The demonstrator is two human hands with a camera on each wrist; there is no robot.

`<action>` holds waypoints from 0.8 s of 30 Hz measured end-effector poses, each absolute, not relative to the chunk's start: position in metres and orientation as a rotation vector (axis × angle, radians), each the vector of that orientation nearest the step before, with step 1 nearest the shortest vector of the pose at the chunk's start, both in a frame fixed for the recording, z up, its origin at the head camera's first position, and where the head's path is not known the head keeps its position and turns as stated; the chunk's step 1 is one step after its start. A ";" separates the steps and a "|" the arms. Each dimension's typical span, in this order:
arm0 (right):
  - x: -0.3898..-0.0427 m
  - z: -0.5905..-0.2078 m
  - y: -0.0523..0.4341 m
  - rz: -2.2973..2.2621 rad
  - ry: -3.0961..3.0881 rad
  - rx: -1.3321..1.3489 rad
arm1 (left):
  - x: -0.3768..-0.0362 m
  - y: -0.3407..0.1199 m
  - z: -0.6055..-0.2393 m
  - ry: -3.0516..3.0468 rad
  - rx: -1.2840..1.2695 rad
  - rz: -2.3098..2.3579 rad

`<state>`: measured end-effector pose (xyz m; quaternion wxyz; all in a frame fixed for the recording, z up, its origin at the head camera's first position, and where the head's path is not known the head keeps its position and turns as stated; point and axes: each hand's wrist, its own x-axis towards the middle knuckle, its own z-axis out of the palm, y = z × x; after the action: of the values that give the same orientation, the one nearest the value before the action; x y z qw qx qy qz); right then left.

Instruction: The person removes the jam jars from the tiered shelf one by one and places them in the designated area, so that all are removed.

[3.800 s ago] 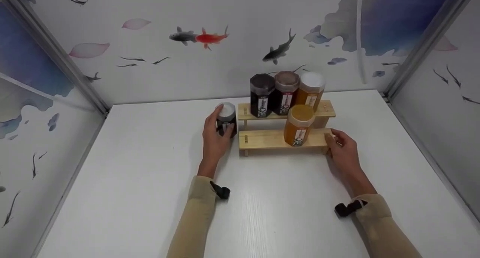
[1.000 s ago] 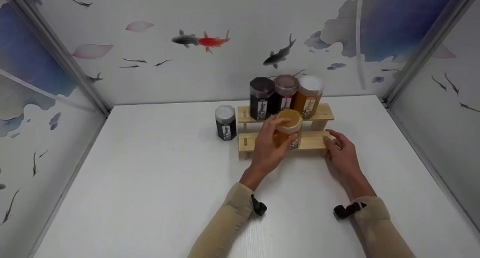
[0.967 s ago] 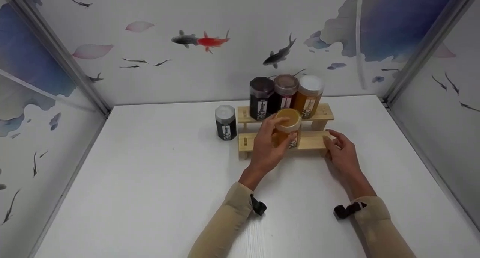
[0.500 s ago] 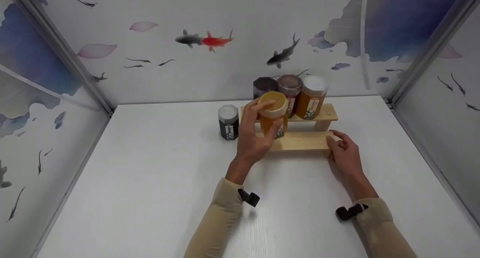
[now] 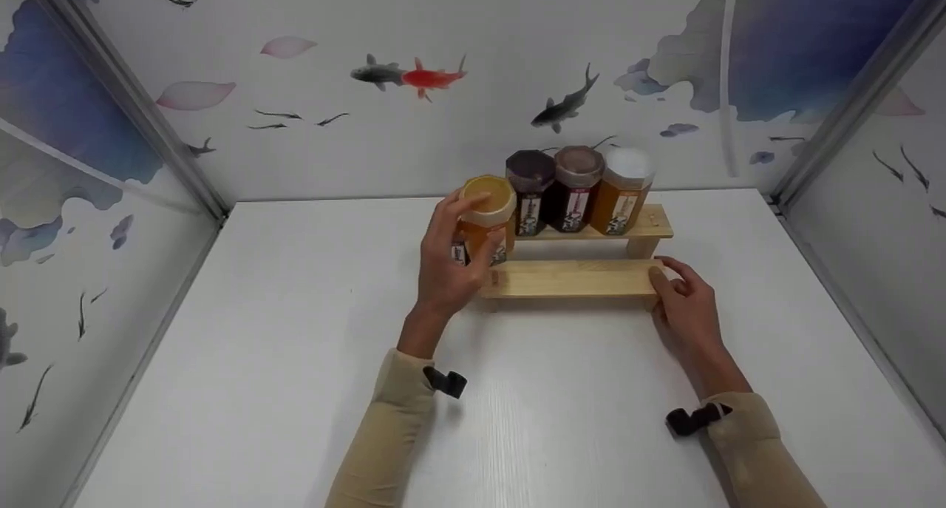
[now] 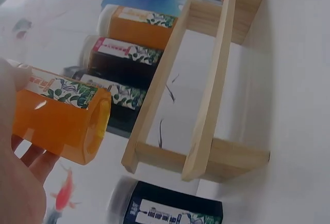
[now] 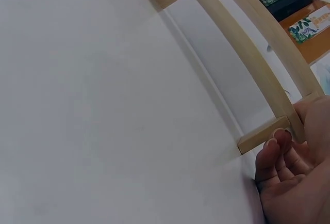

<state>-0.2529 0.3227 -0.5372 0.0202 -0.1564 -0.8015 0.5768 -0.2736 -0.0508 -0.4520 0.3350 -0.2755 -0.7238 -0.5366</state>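
Observation:
My left hand (image 5: 446,275) grips an amber honey jar (image 5: 492,223) with a yellow lid, thumb and fingers round its sides. The left wrist view shows this jar raised in the air, apart from the two-tier wooden rack (image 5: 576,280). Behind it, mostly hidden in the head view, a dark jar (image 6: 172,211) stands on the table beside the rack's left end. On the upper tier stand two dark jars, one with a dark lid (image 5: 530,190) and one with a brown lid (image 5: 576,190), and an amber jar (image 5: 624,197) with a white lid. My right hand (image 5: 689,308) holds the lower tier's right end.
The white table (image 5: 295,360) stretches around the rack. A printed back wall (image 5: 414,138) rises close behind the upper tier, and side walls enclose the table left and right.
The left hand has left the dark jar beside the rack, taken the yellow-lidded honey jar off the lower tier, raised it and carried it leftward. The right hand keeps its hold.

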 end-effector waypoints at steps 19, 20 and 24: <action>-0.254 -0.538 0.324 1.768 -2.511 -0.465 | -0.292 -0.134 -0.462 -1.962 -0.403 -1.551; -0.254 -0.538 0.324 1.775 -2.502 -0.462 | -0.293 -0.137 -0.462 -1.957 -0.384 -1.557; -0.254 -0.538 0.324 1.782 -2.467 -0.457 | -0.298 -0.147 -0.469 -1.972 -0.327 -1.547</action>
<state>-0.2541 0.3244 -0.5385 0.0321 -0.1485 -0.8011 0.5789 -0.2977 -0.1469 -0.4689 0.3021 -0.1234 -0.7438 -0.5833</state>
